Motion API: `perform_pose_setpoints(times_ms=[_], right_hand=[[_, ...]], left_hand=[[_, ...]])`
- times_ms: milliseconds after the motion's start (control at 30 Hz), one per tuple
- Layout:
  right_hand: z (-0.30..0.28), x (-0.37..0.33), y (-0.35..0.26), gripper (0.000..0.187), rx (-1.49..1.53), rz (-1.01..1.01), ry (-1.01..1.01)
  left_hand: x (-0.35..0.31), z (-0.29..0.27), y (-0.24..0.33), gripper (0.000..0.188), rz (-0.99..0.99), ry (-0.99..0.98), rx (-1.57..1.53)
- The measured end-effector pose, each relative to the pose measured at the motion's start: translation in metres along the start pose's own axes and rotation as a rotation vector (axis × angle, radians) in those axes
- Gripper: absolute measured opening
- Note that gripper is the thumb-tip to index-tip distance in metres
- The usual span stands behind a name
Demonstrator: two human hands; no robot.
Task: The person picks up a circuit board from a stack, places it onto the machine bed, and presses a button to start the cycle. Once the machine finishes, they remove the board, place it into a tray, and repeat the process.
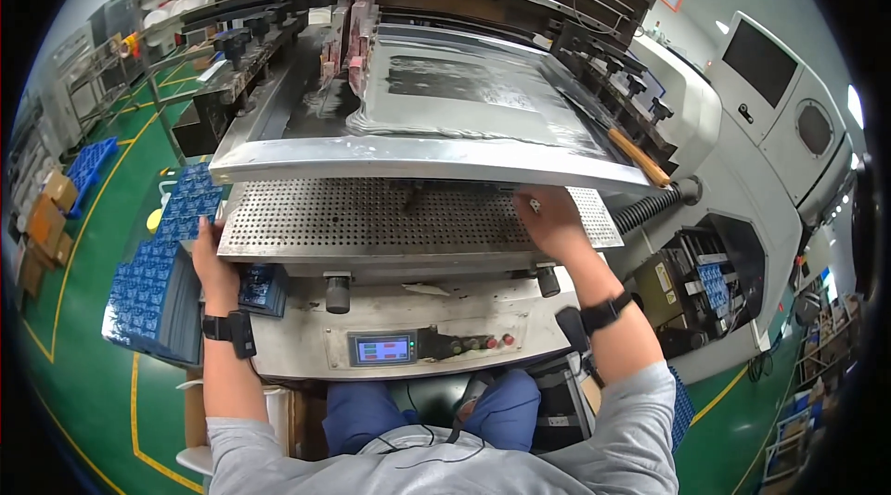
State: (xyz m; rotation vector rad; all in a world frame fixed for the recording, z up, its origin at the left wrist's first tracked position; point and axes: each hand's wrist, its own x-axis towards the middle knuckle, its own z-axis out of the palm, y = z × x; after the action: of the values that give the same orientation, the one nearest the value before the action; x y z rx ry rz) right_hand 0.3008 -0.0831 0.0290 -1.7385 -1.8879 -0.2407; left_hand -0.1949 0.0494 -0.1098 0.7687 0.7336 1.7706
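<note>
My left hand (213, 258) is beside the left edge of a perforated metal bed (371, 217), next to stacked blue patterned panels (153, 286). Its visible fingers point forward, apart, and I see nothing held in them; part of the hand is hidden. My right hand (554, 221) reaches over the right part of the bed, just under the front bar of a metal screen frame (418, 157). Its fingers are curled together near a tiny pale spot, and whatever they hold is too small to name. Grey ink (445, 115) is spread across the screen above.
A spatula with a wooden handle (639, 156) lies on the frame's right side. Two black knobs (338, 293) hang below the bed, above a control panel with a lit screen (382, 349) and buttons. Squeegee parts (357, 40) stand over the screen. A ribbed hose (654, 207) runs at right.
</note>
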Motion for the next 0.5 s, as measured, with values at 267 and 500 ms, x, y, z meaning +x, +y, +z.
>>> perform_pose_setpoints(times_ms=[267, 500], right_hand=[[0.03, 0.04, 0.009, 0.034, -0.065, -0.111, 0.034], [0.028, 0.037, 0.023, 0.031, 0.112, -0.06, 0.052]], left_hand=[[-0.001, -0.006, -0.004, 0.043, 0.051, 0.061, 0.006], [0.0, 0.0, -0.01, 0.043, 0.078, 0.024, 0.043]])
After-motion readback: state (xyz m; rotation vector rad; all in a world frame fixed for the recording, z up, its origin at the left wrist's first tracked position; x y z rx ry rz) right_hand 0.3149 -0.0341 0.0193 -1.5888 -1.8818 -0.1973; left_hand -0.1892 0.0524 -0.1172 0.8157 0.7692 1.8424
